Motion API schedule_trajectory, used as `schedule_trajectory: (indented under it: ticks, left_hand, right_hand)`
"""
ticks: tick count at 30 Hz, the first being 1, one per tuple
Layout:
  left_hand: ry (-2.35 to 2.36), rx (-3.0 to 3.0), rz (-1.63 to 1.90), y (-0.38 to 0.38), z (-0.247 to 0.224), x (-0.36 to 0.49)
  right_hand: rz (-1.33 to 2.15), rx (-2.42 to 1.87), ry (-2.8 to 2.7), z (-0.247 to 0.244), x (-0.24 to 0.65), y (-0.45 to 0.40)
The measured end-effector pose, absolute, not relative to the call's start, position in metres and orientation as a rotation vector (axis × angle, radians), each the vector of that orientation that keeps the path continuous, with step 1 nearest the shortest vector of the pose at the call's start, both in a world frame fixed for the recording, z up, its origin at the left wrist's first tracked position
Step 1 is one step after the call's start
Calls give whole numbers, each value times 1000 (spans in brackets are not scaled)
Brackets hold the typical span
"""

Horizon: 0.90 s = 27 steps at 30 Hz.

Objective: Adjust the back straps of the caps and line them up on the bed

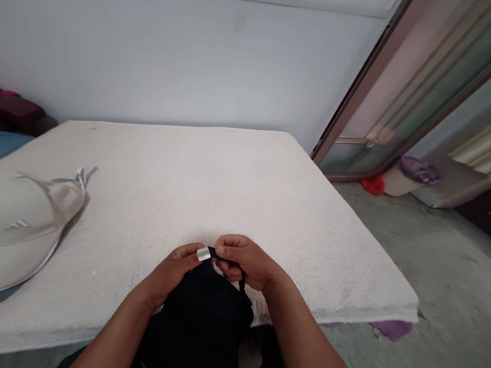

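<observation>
A black cloth item, perhaps a cap [204, 323], hangs between my hands at the front edge of the white-covered surface. My left hand [177, 268] is closed with its fingertips on a small silvery buckle [203, 254] at the end of a dark strap. Right beside it, my right hand [242, 259] pinches the dark strap [213, 253] close to the buckle. Part of the strap loops down below my right fingers to the black cloth. The lower part of the black cloth merges with dark clothing, so its outline is hard to tell.
A beige cap [18, 220] with a small striped logo lies at the left on the white cover [175, 169]. Behind stands a pale wall. Beyond the right edge are grey floor, a sliding door and a bin [409, 175] with a purple liner.
</observation>
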<state>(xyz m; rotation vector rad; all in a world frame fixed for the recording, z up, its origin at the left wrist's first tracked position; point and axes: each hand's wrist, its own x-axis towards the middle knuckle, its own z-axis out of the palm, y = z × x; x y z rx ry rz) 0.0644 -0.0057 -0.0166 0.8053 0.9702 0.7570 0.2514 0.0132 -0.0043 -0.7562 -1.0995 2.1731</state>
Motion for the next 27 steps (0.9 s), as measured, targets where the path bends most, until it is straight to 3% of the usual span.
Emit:
schedule_trajectory:
  ticks: [27]
  left_hand:
    - [954,764,816,-5,-15,64]
  right_hand:
    - [2226,-769,-957,-4,248,13]
